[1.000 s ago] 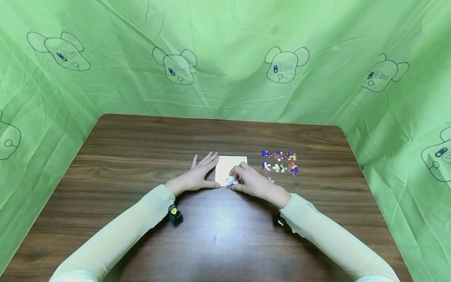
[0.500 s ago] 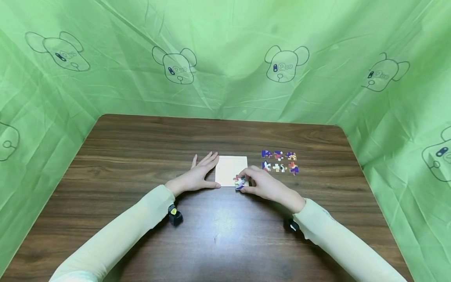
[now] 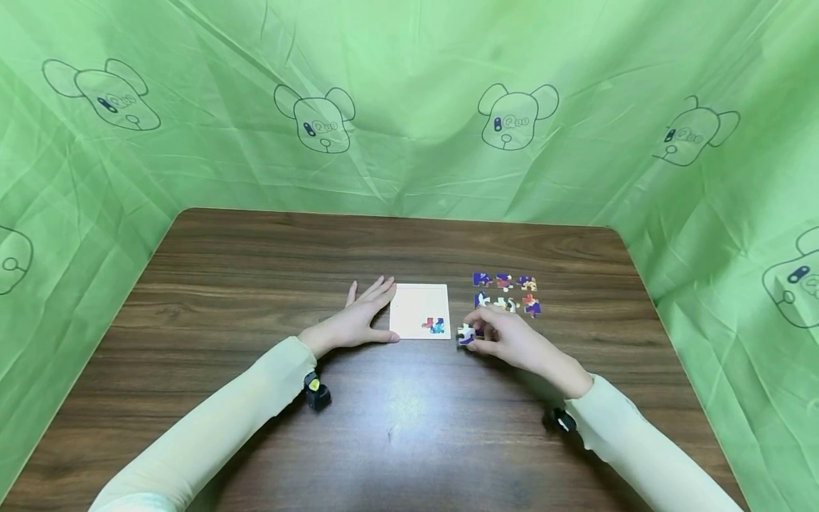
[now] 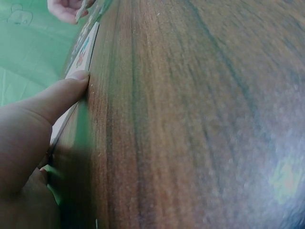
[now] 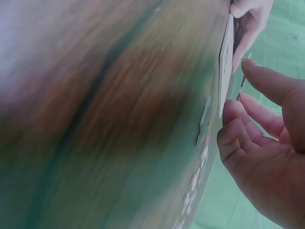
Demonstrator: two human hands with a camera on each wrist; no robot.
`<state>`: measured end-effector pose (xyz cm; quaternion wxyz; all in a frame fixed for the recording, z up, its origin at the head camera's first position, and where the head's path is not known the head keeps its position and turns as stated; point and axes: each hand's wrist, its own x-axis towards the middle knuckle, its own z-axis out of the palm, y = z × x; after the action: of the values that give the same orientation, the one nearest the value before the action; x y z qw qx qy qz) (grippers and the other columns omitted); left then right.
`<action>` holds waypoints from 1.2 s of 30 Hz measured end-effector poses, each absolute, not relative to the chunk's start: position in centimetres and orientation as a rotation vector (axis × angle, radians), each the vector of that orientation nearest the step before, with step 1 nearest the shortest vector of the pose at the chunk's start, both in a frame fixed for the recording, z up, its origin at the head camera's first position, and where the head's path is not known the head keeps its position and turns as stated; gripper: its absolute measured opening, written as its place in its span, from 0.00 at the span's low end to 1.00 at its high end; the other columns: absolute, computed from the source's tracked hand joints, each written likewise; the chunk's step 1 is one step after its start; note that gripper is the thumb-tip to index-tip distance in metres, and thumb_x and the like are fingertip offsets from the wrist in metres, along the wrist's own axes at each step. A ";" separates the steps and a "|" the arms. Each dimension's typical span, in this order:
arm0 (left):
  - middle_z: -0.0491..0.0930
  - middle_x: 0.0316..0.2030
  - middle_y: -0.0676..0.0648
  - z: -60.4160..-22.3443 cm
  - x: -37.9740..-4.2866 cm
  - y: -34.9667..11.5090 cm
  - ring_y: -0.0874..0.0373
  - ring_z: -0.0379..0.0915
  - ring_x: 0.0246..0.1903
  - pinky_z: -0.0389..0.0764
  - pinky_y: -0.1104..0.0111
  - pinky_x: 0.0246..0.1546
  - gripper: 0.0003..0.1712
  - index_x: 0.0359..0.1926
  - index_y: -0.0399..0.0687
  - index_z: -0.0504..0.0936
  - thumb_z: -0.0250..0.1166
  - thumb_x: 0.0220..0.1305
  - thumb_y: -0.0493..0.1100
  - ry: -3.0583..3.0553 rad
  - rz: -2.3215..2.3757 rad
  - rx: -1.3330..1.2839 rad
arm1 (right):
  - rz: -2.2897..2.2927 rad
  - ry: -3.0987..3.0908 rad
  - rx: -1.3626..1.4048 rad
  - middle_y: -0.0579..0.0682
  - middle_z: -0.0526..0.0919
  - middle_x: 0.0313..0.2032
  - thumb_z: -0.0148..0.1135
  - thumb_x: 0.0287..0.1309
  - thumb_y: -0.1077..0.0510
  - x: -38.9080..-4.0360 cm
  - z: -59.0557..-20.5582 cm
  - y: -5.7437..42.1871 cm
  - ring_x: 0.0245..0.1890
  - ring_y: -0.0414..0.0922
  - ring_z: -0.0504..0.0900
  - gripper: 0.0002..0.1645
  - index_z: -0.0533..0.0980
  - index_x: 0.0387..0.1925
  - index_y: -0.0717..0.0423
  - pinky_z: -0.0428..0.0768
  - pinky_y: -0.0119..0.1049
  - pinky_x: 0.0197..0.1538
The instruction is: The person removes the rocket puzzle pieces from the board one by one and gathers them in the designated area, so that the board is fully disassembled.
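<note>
My left hand lies with its fingers extended along the left edge of a white square puzzle board, its thumb at the near corner. On the board, toward the near right, sits a red and blue jigsaw piece. Just right of the board, my right hand pinches a white and purple jigsaw piece between thumb and fingers. The right wrist view shows this piece edge-on as a thin strip, raised off the table.
Two rows of loose jigsaw pieces lie right of the board, the nearer row partly behind my right hand. A single piece lies on the tabletop in the right wrist view. Green cloth surrounds the wooden table.
My right hand has moved right, off the board, with the white and purple jigsaw piece in its pinch. The red and blue piece on the board is now uncovered. My left hand stays put.
</note>
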<state>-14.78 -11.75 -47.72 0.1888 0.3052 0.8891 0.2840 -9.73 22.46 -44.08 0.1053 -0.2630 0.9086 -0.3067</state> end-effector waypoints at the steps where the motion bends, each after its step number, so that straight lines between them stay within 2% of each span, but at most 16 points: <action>1: 0.37 0.83 0.42 -47.7 -14.8 -11.8 0.48 0.26 0.82 0.17 0.38 0.73 0.61 0.83 0.39 0.44 0.71 0.66 0.60 2.501 0.795 0.857 | -0.914 2.686 -0.759 0.47 0.81 0.41 0.76 0.59 0.58 -9.6 -44.1 22.8 0.36 0.40 0.78 0.23 0.80 0.55 0.58 0.80 0.34 0.38; 5: 0.38 0.83 0.42 -47.8 -14.8 -11.8 0.47 0.26 0.82 0.18 0.38 0.73 0.61 0.83 0.38 0.45 0.72 0.66 0.60 2.504 0.801 0.859 | -0.954 2.720 -0.719 0.47 0.82 0.40 0.76 0.59 0.60 -9.4 -44.2 24.3 0.34 0.38 0.77 0.25 0.81 0.57 0.59 0.79 0.34 0.37; 18: 0.40 0.83 0.40 -47.6 -14.7 -11.8 0.45 0.28 0.82 0.20 0.36 0.73 0.60 0.82 0.36 0.47 0.72 0.66 0.59 2.514 0.812 0.873 | -0.913 2.856 -0.641 0.48 0.82 0.39 0.77 0.59 0.58 -8.8 -45.0 29.1 0.33 0.40 0.78 0.21 0.83 0.53 0.56 0.78 0.35 0.36; 28: 0.40 0.83 0.40 -47.6 -14.8 -11.8 0.46 0.27 0.82 0.19 0.37 0.73 0.60 0.83 0.37 0.46 0.71 0.67 0.59 2.510 0.809 0.867 | -0.920 2.895 -0.722 0.47 0.79 0.34 0.79 0.54 0.63 -9.1 -46.3 29.7 0.30 0.40 0.75 0.20 0.84 0.50 0.57 0.76 0.34 0.34; 36: 0.39 0.83 0.41 -47.5 -14.6 -11.8 0.46 0.27 0.82 0.19 0.37 0.73 0.60 0.83 0.38 0.46 0.71 0.67 0.59 2.507 0.803 0.864 | -0.901 2.906 -0.685 0.47 0.79 0.34 0.78 0.55 0.63 -9.2 -46.6 29.7 0.31 0.40 0.77 0.22 0.83 0.52 0.60 0.79 0.36 0.36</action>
<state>-14.61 -11.77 -47.48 0.1844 0.3065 0.8893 0.2849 -9.24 29.72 -46.56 0.0116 -0.2198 0.9317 -0.2888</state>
